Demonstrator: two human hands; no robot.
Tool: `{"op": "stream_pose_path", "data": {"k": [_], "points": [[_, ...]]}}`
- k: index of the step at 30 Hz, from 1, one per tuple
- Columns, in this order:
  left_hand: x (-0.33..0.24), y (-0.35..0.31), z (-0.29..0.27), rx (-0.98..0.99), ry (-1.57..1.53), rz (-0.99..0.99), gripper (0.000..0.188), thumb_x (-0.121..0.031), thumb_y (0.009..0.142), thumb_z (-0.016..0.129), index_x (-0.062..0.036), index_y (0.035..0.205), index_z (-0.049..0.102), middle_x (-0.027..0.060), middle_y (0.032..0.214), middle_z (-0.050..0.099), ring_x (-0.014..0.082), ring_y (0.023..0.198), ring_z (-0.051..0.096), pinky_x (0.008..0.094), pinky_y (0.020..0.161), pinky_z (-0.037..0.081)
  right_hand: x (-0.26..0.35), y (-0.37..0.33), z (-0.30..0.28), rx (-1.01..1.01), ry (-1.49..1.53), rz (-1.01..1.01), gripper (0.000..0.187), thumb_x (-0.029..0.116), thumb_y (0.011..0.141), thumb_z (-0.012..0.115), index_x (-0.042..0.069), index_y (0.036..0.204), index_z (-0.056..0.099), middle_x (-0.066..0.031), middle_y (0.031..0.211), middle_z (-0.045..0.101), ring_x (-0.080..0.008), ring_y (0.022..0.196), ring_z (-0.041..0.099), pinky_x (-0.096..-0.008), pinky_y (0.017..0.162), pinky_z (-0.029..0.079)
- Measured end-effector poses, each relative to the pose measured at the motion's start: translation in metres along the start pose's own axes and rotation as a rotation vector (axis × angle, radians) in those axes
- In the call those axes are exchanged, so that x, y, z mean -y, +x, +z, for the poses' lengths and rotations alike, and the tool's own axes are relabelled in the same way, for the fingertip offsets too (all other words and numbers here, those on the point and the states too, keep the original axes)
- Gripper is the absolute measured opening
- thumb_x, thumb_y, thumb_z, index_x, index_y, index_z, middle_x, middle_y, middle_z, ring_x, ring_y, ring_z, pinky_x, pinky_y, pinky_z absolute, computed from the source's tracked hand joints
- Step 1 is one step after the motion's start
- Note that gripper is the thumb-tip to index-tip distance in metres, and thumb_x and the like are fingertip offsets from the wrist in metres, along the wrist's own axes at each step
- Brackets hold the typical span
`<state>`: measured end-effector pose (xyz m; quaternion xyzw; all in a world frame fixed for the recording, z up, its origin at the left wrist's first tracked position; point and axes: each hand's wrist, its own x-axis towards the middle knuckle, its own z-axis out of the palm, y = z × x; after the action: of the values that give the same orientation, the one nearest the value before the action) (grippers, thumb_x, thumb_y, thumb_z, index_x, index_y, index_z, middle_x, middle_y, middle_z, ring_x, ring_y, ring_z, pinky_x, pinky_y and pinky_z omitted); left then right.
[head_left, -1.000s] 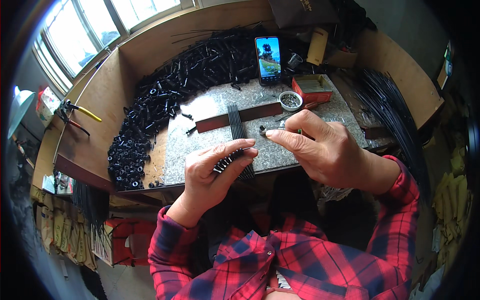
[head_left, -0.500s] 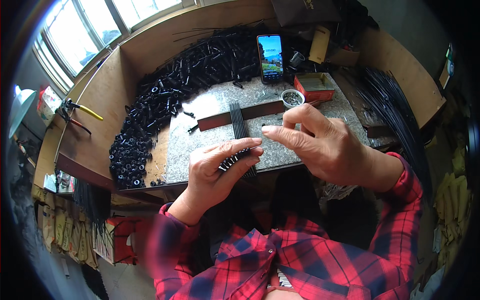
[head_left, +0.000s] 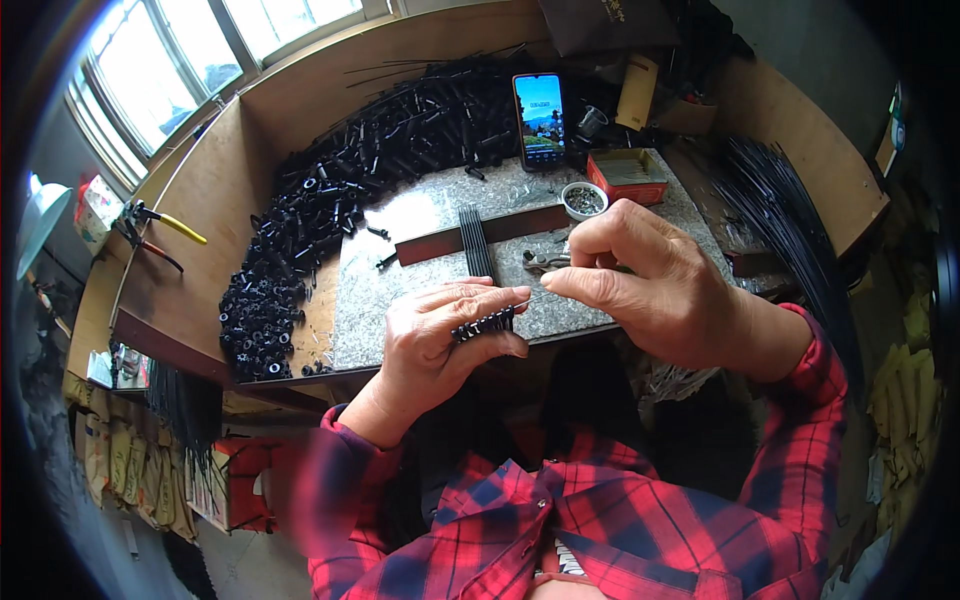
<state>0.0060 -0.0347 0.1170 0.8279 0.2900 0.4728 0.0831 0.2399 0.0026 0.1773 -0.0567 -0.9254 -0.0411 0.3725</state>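
My left hand (head_left: 430, 335) is closed around a bundle of thin black rods (head_left: 474, 235), which runs from the tabletop into my grip. At the near end of the bundle, a row of small black and silver pieces (head_left: 484, 326) shows between thumb and fingers. My right hand (head_left: 650, 285) is held close on the right, fingers curled and thumb pressed inward. A thin light pin-like piece (head_left: 532, 302) appears at its fingertips, only faintly visible. Beside that hand is the metal head of a pliers-like tool (head_left: 543, 262); whether it is held or lying cannot be told.
The rods cross a long dark bar (head_left: 430, 246) on a grey speckled board (head_left: 370, 310). Behind and left are heaped black parts (head_left: 400, 140). A phone (head_left: 540, 120), a small white cup (head_left: 584, 200) and a red box (head_left: 628, 178) stand behind; pliers (head_left: 150, 230) hang left, long black rods (head_left: 790, 220) lie right.
My right hand has moved slightly right and down, away from the left, uncovering the metal tool head. My left hand has shifted a little to the right and down with the rods still gripped.
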Motion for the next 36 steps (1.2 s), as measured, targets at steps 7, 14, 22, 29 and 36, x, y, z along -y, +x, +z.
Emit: {"op": "stream_pose_path", "data": {"k": [7, 14, 22, 29, 36], "points": [[-0.008, 0.006, -0.003, 0.014, 0.101, 0.063, 0.043, -0.029, 0.066, 0.078, -0.0059, 0.101, 0.068, 0.0071, 0.094, 0.07, 0.025, 0.085, 0.068, 0.0376, 0.082, 0.053, 0.006, 0.002, 0.0, 0.008, 0.032, -0.019, 0.031, -0.001, 0.071, 0.069, 0.001, 0.102, 0.066, -0.0079, 0.086, 0.051, -0.0182, 0.071, 0.053, -0.0287, 0.058, 0.046], [-0.003, 0.004, 0.002, 0.02, 0.07, 0.126, 0.045, -0.032, 0.064, 0.079, -0.0046, 0.097, 0.067, 0.0102, 0.09, 0.07, 0.0265, 0.086, 0.068, 0.0382, 0.082, 0.053, 0.011, 0.007, 0.007, -0.013, 0.224, 0.024, 0.034, 0.001, 0.073, 0.071, -0.001, 0.106, 0.064, -0.0101, 0.086, 0.053, -0.0209, 0.075, 0.056, -0.0307, 0.061, 0.048], [0.004, -0.004, 0.002, 0.096, 0.008, 0.027, 0.048, -0.041, 0.064, 0.078, -0.0051, 0.093, 0.066, 0.0112, 0.087, 0.068, 0.0327, 0.09, 0.066, 0.0404, 0.082, 0.052, 0.017, 0.027, 0.025, -0.025, 0.344, 0.036, 0.031, 0.006, 0.074, 0.069, 0.0, 0.103, 0.061, -0.0118, 0.084, 0.054, -0.0271, 0.077, 0.058, -0.0353, 0.067, 0.049], [0.055, -0.057, 0.031, 0.51, 0.323, -0.309, 0.083, -0.056, 0.06, 0.077, -0.0051, 0.122, 0.056, 0.0198, 0.127, 0.052, 0.0368, 0.127, 0.041, 0.0478, 0.108, 0.027, -0.002, 0.033, 0.032, -0.001, 0.24, 0.047, 0.011, 0.007, 0.08, 0.065, 0.0, 0.086, 0.057, -0.011, 0.082, 0.055, -0.0288, 0.076, 0.059, -0.0364, 0.065, 0.049], [0.059, -0.042, 0.028, 0.396, 0.313, -0.202, 0.094, -0.05, 0.055, 0.082, -0.0027, 0.129, 0.048, 0.0233, 0.139, 0.038, 0.039, 0.133, 0.031, 0.0496, 0.111, 0.02, -0.029, 0.09, -0.011, -0.074, 0.175, -0.031, 0.01, 0.011, 0.084, 0.063, 0.001, 0.082, 0.061, -0.0109, 0.079, 0.06, -0.0237, 0.07, 0.061, -0.0332, 0.063, 0.048]]}}
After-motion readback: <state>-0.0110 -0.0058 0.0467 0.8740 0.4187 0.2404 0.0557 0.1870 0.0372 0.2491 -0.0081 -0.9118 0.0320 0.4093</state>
